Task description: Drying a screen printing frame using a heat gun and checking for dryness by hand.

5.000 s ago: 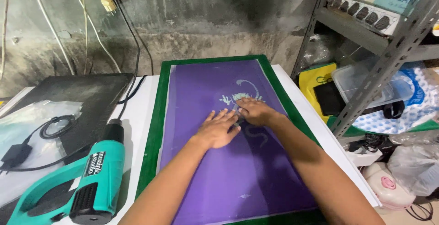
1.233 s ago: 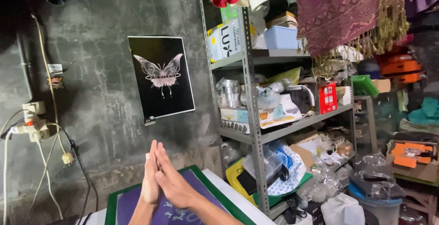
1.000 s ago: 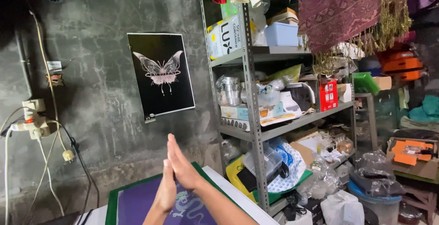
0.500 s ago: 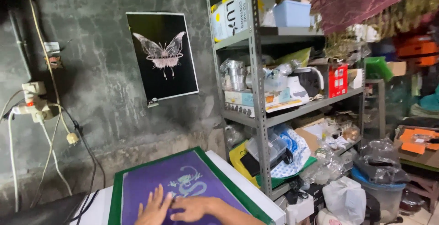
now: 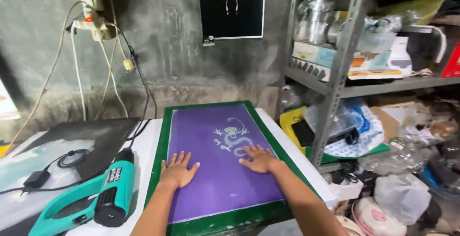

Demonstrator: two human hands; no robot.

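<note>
A green-framed printing screen (image 5: 158,159) with a purple mesh (image 5: 215,169) lies flat on the white table (image 5: 306,169). A pale dragon design (image 5: 231,139) sits in the upper middle of the mesh. My left hand (image 5: 178,170) rests palm down on the mesh's left side, fingers spread. My right hand (image 5: 258,159) lies flat just below the dragon design, fingers apart. Neither hand holds anything.
A teal heat gun (image 5: 103,198) lies left of the screen, its cable running over a dark print (image 5: 91,142). Wall sockets with hanging cords (image 5: 93,20) are at the back. A metal shelf rack (image 5: 345,53) crowded with boxes and bags stands to the right.
My hands were pressed together and raised in front of the wall. They have come down, separated and now lie flat on the purple mesh, and my view has tilted downward.
</note>
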